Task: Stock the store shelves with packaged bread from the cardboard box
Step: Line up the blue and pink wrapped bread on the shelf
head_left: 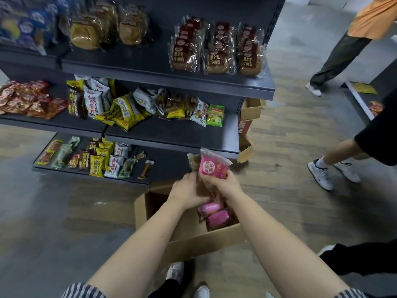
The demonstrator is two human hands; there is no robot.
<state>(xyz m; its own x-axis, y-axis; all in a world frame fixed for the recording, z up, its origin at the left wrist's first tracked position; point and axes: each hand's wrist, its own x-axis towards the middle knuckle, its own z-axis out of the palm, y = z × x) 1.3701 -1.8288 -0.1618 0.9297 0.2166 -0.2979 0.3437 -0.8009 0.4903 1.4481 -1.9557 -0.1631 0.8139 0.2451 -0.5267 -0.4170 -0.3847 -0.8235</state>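
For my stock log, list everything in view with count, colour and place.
Cardboard box: one, brown, open on floor under the hands
Pink bread packs: at least two, pink, inside the box
Held pink pack: one, pink, above the box
Brown pack: one, brownish, behind the pink one
Dark bread packs: three rows, brown, top shelf right
Golden bread packs: several, golden, top shelf middle
Blue packs: several, blue, blurred, top shelf left
Mixed snack packets: many, yellow, white, green, middle and bottom shelves
Red packets: many, red, middle shelf left
Second box: one, brown, floor past shelf end
Other people: three, partly seen, at right
Left hand: one, grips brown pack
Right hand: one, grips held pink pack
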